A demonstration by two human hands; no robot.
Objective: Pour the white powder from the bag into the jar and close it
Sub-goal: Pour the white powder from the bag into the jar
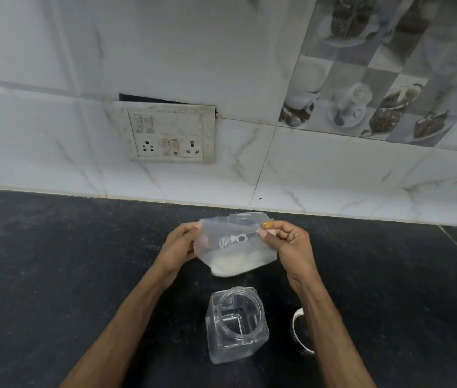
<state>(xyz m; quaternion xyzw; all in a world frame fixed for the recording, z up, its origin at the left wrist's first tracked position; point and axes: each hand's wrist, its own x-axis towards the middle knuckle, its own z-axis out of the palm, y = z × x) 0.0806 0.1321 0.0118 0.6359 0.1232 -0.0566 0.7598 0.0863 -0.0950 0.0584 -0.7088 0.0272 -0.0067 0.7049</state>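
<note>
A clear, square-sided jar (237,323) is standing upright on the black desk (53,261) nearest the person, its round mouth facing up and uncovered. Just to its right a round, silver-rimmed lid (297,329) is lying on the desk, partly hidden behind the right forearm. Beyond the jar, both hands are holding up a clear plastic bag (235,242), its long axis running left to right and its top edge pointing away toward the wall. The left hand (178,247) is gripping the bag's left edge with curled fingers; the right hand (289,242) is pinching the top right corner between thumb and fingertips. White powder (230,266) is sitting along the bag's lower edge, nearer the jar. Farthest back, a grimy white switchboard (167,134) is sitting in the marbled wall tiles
</note>
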